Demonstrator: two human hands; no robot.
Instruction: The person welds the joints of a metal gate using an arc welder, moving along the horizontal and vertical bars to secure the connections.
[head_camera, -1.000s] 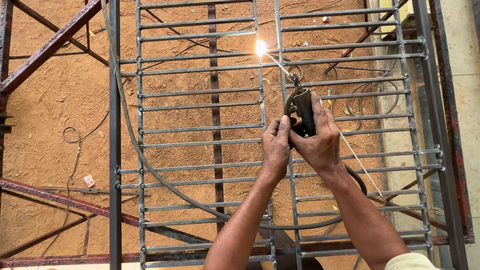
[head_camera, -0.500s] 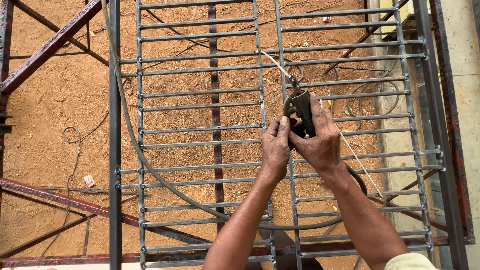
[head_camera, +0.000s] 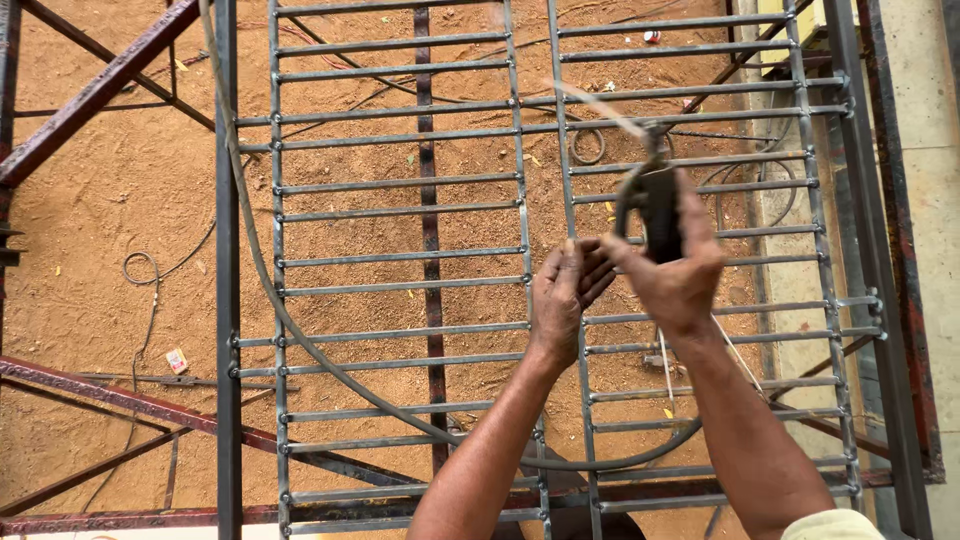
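My right hand (head_camera: 672, 275) grips the electrode holder (head_camera: 655, 205), fingers wrapped tight round its dark handle, raised above the steel grille (head_camera: 400, 260). A thin rod (head_camera: 600, 105) angles up-left from the holder's tip. My left hand (head_camera: 565, 295) hangs just beside it, fingers loosely curled and holding nothing. A grey cable (head_camera: 300, 340) loops across the grille over sandy ground (head_camera: 100, 200).

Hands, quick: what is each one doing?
Left hand: open, holding nothing, beside the right.
Right hand: closed on the dark welding holder.
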